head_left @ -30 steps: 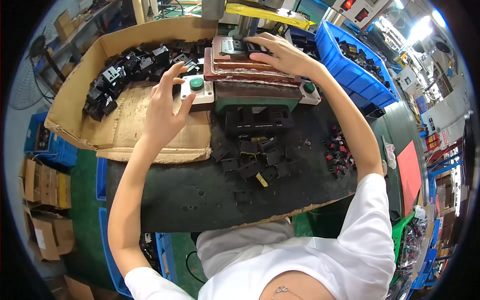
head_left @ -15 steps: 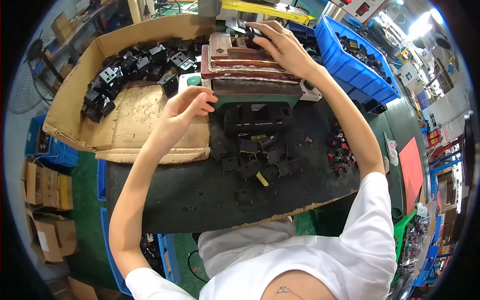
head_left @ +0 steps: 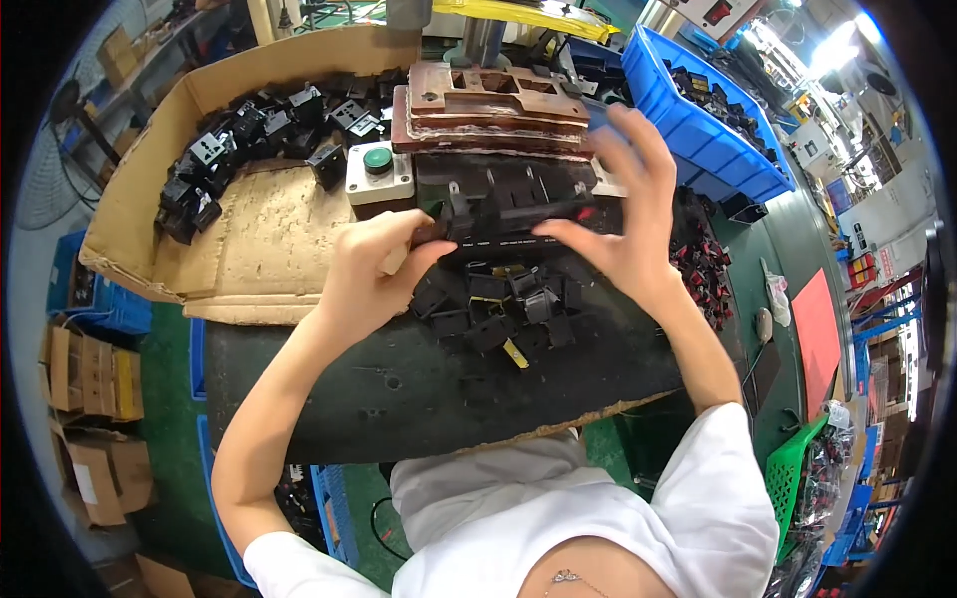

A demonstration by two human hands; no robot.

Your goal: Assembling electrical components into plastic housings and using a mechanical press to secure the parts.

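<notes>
Both hands have come off the press: left hand (head_left: 374,274) and right hand (head_left: 623,224) now pinch a long black part (head_left: 518,221) by its ends, above the bench (head_left: 419,389) at 12 o'clock. Probably light, stiff plastic; end grips suit it.

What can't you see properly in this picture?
- Black part, head view: the left hand and right hand cover its ends, so its full shape is hidden.
- Right hand's fingertips: blurred.
- Blue bin: its parts are too small to tell.
- Press: its top is cut off by the picture's edge.
</notes>
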